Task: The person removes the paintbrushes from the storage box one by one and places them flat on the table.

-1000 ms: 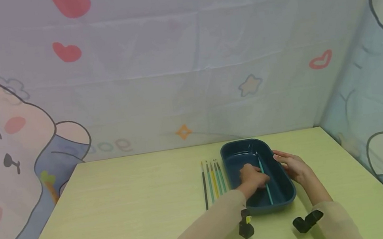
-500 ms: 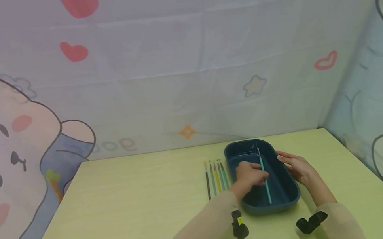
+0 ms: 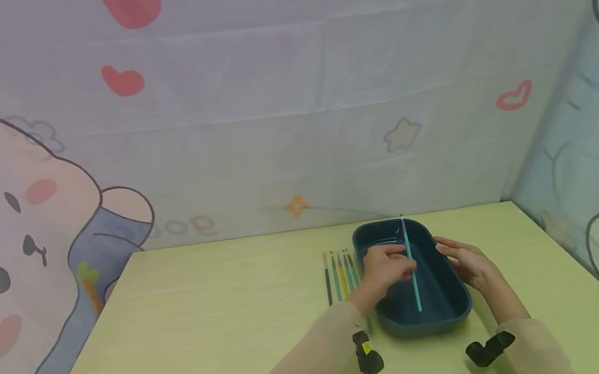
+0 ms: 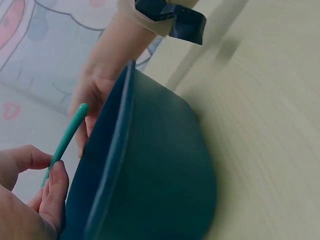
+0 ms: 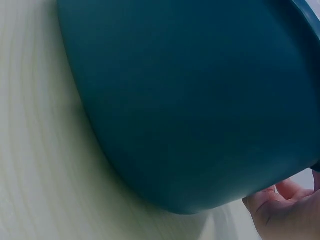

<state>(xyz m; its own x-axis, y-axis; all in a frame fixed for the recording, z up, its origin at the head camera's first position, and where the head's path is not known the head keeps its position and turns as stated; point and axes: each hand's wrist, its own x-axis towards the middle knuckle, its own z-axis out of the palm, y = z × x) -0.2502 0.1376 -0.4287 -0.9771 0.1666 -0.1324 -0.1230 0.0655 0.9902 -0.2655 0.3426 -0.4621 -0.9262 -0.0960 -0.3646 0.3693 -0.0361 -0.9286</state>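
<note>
A teal paintbrush (image 3: 415, 285) is pinched between the thumb and fingers of my left hand (image 3: 385, 269). It is over the inside of a dark blue tray (image 3: 426, 326), bristle end pointing away, and in the left wrist view its rounded handle end (image 4: 83, 107) sticks up beside the tray's rim. At the tray's right side my right hand (image 3: 468, 263) holds the rim, its fingers partly hidden by the wall. Several more paintbrushes (image 3: 343, 278) lie in a row left of the tray, with my left forearm covering part of them.
The tray stands on a light wooden table (image 3: 209, 323), toward its right side. Behind the table hangs a printed cloth (image 3: 243, 94) with cartoon figures. Black wrist cameras (image 3: 368, 356) sit on both beige sleeves.
My left hand has risen and shifted slightly left, lifting the teal paintbrush from the tray's bottom. My right hand has stayed at the tray's right side. The head view has turned a little left.
</note>
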